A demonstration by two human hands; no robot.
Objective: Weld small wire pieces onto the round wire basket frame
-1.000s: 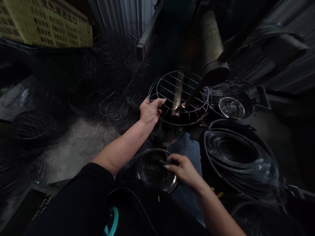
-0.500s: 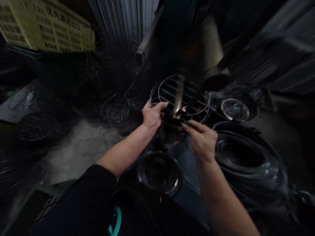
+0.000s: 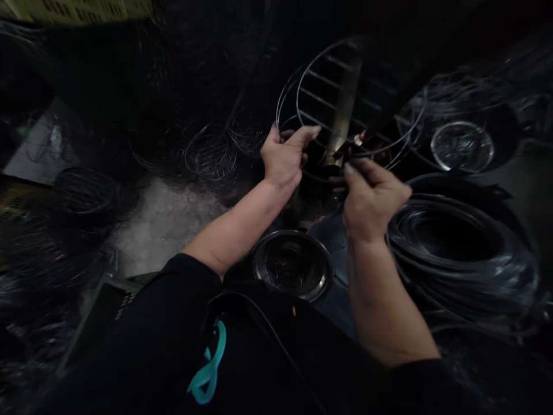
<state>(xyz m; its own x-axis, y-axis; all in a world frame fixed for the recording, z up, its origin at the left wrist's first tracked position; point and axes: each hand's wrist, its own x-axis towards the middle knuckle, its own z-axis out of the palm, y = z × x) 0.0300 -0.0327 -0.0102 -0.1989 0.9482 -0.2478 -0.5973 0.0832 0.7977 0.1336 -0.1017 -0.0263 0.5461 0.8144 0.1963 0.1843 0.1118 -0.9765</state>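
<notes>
1. Left hand (image 3: 285, 155): fingers closed on the left rim of the round wire rack (image 3: 317, 98), thumb on top.
2. Rack sits ahead of both hands, around the brassy bar (image 3: 345, 112) and copper-tipped rod (image 3: 359, 137).
3. Right hand (image 3: 374, 196): fingers narrow, at the rack's near edge, just below the rod tip. Can't tell what's pinched.
4. Metal bowl (image 3: 320, 283) below the hands; wire coil (image 3: 458, 282) to the right.

No readable text or numbers (just a turquoise mark (image 3: 215, 360) on the black clothing (image 3: 268, 357))
</notes>
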